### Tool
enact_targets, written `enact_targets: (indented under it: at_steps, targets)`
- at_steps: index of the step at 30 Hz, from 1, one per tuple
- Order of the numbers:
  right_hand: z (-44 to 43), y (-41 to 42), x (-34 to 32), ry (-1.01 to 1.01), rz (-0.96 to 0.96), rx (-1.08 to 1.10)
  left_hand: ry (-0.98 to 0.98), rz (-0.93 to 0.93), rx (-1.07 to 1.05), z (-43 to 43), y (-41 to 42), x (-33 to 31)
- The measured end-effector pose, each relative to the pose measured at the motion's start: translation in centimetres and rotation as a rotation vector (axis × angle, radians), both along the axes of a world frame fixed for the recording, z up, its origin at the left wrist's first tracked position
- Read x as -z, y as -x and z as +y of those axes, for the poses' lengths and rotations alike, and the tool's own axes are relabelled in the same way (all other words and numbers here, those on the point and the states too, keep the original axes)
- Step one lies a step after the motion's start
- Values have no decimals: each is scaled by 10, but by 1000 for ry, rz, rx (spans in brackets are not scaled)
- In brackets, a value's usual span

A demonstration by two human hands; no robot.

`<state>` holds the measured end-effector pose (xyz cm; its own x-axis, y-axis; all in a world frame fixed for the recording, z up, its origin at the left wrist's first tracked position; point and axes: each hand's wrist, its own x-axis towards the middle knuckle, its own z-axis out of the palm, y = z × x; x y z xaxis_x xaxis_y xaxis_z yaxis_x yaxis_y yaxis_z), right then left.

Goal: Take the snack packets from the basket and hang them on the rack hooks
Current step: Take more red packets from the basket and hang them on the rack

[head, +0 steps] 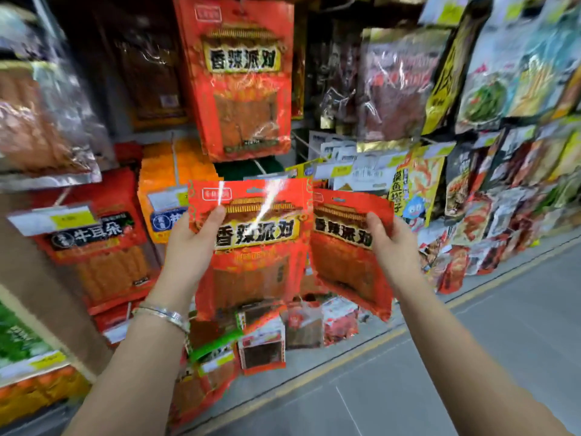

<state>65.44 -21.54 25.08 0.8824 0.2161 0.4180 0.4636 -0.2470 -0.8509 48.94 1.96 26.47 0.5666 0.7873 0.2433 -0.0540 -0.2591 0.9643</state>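
I hold two red snack packets in front of the rack. My left hand [191, 243] grips the upper left corner of the front packet [261, 247], thumb over its face. My right hand [390, 247] grips the second packet [342, 259] by its right edge, beside the first and tilted slightly. A matching red packet [242, 80] hangs from a hook directly above, its hook mostly hidden at the frame's top. The basket is not in view.
Hanging snack packets fill the rack on all sides: red and orange ones [94, 240] at left, foil and yellow ones [402, 86] at right. Small packets [264, 347] hang low below my hands. Grey floor [471, 357] with a yellow line lies to the lower right.
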Motion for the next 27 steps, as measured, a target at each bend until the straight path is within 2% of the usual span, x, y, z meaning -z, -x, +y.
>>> enact_targets:
  at_steps: [3,5,9,16,20,27]
  targets:
    - [24,-34,-36,-119,-48,-14,48,-144,4,19,-19,-27]
    - [40,-51,-56,-180,-53,-56,12,-211,-58,30,-28,-44]
    - [76,-83,-93,-197,-68,-147,-4,-258,-109,49,-36,-74]
    - [148,-111,-164,-320,-34,-431,-4,-402,-266,76,-36,-109]
    - [185,-112,-201,-401,-15,-572,39,-432,-304,85,-32,-124]
    - [223,-125,-225,-491,183,-686,66,-402,-300,89,-39,-130]
